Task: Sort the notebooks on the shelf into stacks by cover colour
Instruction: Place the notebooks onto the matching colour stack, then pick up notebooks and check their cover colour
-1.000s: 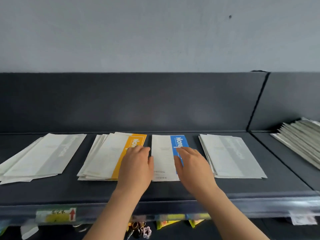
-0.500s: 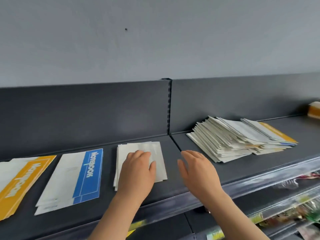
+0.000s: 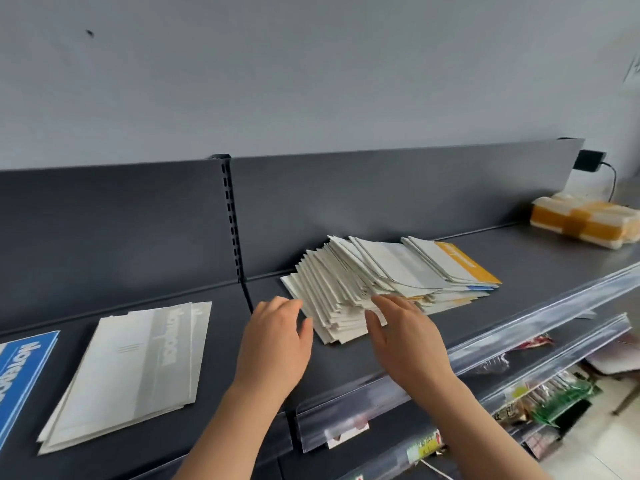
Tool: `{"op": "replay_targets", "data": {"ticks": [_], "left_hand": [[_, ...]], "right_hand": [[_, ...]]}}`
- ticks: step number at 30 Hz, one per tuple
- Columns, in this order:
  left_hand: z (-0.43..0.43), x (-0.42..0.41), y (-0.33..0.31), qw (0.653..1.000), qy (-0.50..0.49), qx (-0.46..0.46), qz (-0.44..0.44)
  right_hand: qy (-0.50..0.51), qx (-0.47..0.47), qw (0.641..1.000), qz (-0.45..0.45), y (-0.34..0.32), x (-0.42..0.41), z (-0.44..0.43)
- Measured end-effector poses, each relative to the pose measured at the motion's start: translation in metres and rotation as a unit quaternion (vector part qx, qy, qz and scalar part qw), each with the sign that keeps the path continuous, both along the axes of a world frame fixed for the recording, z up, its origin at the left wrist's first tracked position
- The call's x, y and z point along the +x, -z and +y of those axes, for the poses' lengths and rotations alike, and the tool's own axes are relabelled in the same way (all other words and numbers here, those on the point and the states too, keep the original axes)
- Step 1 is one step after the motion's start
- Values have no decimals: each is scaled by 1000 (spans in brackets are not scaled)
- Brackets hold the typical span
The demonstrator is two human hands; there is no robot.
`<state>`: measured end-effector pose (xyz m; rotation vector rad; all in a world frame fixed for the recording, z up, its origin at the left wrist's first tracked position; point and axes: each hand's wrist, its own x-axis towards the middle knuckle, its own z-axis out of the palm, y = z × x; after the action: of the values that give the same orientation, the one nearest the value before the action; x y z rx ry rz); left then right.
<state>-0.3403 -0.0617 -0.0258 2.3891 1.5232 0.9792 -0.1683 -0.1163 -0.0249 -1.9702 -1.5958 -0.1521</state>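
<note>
Across the middle of the frame runs a dark, matte metal shelf with a flat back panel and a slotted upright. A plain grey wall fills the upper half. Right of centre on the shelf lies the unsorted pile of thin paper notebooks. It is loosely fanned, so its white edges step down toward the lower left like a staircase. An orange-striped notebook lies on top at its right end.

At lower left of the frame is a neat grey stack of flat rectangles with pale covers and a silvery band. At the far left edge is a blue notebook with white lettering, cut off by the frame.

Both bare forearms come up from the bottom centre. The left hand hovers palm down just beside the pile's near left corner. Its grip is released, with the fingers loosely spread and holding nothing. The right hand is over the pile's front edge, fingers straight and grip likewise released. Whether either hand touches the paper cannot be told.

A clear plastic rail runs along the shelf's front lip. At the far right sits a soft orange-and-white packet. Crinkly wrapped goods show on the lower shelves at bottom right.
</note>
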Motion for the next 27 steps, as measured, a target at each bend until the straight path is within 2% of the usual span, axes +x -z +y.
{"op": "replay_targets", "data": {"ticks": [10, 16, 21, 27], "left_hand": [[43, 68, -14, 997, 62, -14, -34], [64, 107, -16, 997, 65, -32, -27], [79, 140, -13, 998, 20, -55, -22], [90, 163, -16, 983, -106, -138, -59]], "right_hand": [[72, -22, 997, 24, -4, 72, 30], [64, -67, 995, 39, 12, 131, 68], [-40, -119, 992, 16, 22, 163, 91], [-222, -50, 973, 49, 29, 163, 97]]}}
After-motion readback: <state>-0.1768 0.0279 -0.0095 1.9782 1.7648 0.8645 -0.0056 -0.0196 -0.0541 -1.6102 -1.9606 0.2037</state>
